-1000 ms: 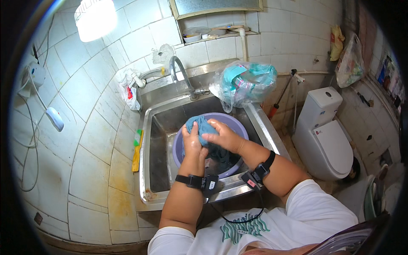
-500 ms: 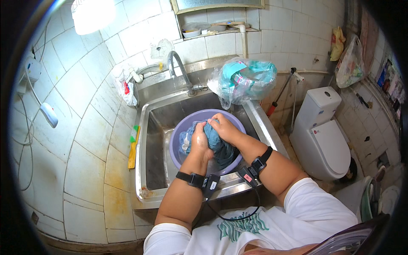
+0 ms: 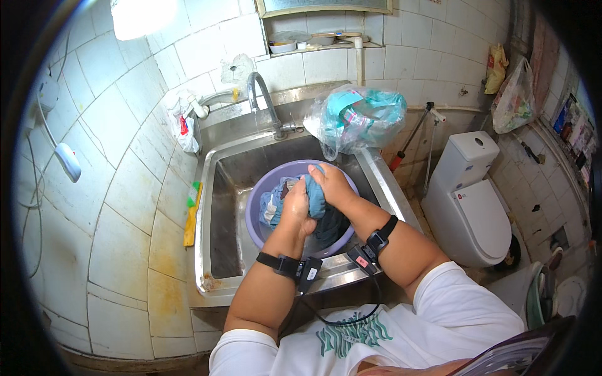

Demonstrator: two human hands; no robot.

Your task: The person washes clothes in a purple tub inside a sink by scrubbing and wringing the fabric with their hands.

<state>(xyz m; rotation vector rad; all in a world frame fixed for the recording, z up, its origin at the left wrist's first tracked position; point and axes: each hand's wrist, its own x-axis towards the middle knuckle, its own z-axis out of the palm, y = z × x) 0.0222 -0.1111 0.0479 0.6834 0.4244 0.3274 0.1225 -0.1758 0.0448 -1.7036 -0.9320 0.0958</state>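
Note:
A round lavender basin [image 3: 253, 216] stands in the steel sink [image 3: 227, 188], with wet clothes piled inside it. Both hands grip one bunched blue cloth [image 3: 316, 195] over the basin. My left hand [image 3: 297, 203] is closed on its left side, palm wet and shiny. My right hand [image 3: 332, 185] is wrapped over its upper right side. Below and around them lie a light blue garment [image 3: 268, 210] with white and brown parts, and a dark garment [image 3: 331, 227]. The fingertips are partly hidden by the cloth.
Behind the basin rises a curved faucet [image 3: 266, 103]. A clear plastic bag with teal contents [image 3: 364, 119] rests on the sink's back right corner. A yellow-handled tool [image 3: 192, 219] leans at the left wall. A white toilet [image 3: 476, 207] stands to the right.
My hands have squeezed the blue cloth into a tighter bundle and raised it slightly. More of the clothes in the basin now show. The whole view has shifted a little.

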